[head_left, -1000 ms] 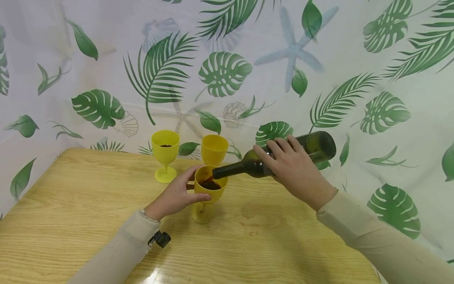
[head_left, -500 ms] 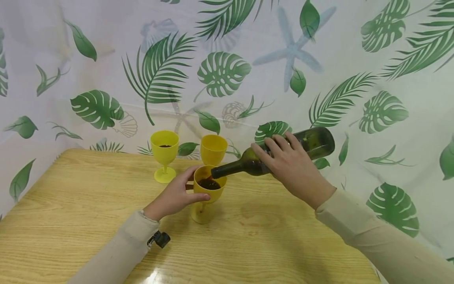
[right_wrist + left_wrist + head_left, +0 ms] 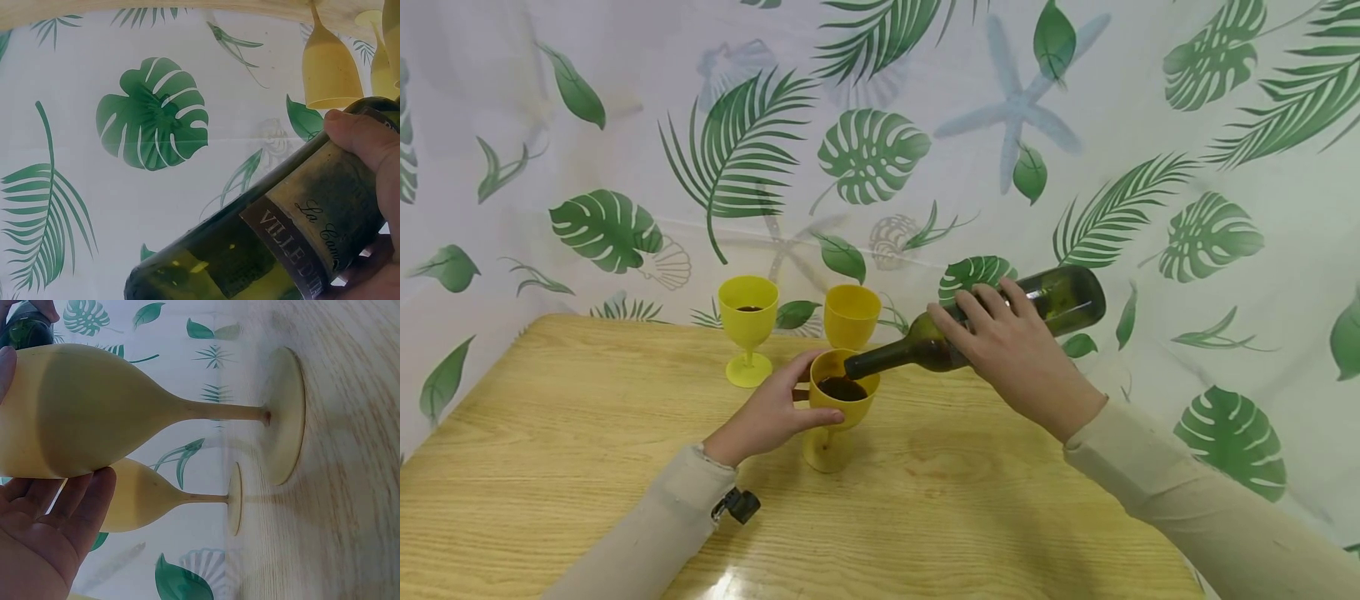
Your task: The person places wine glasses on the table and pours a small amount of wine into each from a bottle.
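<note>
Head view: right grip [image 3: 1011, 358] holds tilted bottle [image 3: 1067, 300]; left grip [image 3: 767, 417] clasps goblet [image 3: 842, 408].

three goblets on the table [image 3: 587, 467]: nearest goblet [image 3: 842, 408] in front, two behind, bottle [image 3: 985, 329] mouth above it from the right

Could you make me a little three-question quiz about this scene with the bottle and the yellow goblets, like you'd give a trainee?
1. True or false: the right hand holds the green bottle upright.
2. How many yellow goblets stand on the wooden table? A) two B) three C) four
3. What does the left hand grip?

Key
1. False: the bottle is tipped nearly level, its mouth over the near goblet.
2. B: the near goblet, the far goblet and the left goblet.
3. The bowl of the near goblet, which holds dark liquid.
</note>
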Tool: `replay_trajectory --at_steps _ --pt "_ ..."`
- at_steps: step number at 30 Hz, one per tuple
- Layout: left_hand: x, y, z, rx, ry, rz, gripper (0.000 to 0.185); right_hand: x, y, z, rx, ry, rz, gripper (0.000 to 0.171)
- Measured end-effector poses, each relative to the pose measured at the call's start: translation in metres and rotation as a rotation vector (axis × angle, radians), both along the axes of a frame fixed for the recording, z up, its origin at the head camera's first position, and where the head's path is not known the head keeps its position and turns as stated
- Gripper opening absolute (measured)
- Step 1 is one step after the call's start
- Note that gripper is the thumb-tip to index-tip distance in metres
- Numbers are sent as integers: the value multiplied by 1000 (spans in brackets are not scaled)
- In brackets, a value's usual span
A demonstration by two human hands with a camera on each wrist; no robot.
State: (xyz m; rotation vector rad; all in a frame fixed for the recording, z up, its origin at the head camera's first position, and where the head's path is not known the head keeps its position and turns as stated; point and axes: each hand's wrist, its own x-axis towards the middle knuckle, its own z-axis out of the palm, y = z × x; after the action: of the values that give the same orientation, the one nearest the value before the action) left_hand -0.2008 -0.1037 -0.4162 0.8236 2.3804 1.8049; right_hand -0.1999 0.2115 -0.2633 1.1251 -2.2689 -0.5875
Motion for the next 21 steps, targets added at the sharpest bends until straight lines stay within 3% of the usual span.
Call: replay_trajectory --at_steps 21 --pt "0 0 -1 -8 -1 10 77 2 -3 -1 39 39 -2 82"
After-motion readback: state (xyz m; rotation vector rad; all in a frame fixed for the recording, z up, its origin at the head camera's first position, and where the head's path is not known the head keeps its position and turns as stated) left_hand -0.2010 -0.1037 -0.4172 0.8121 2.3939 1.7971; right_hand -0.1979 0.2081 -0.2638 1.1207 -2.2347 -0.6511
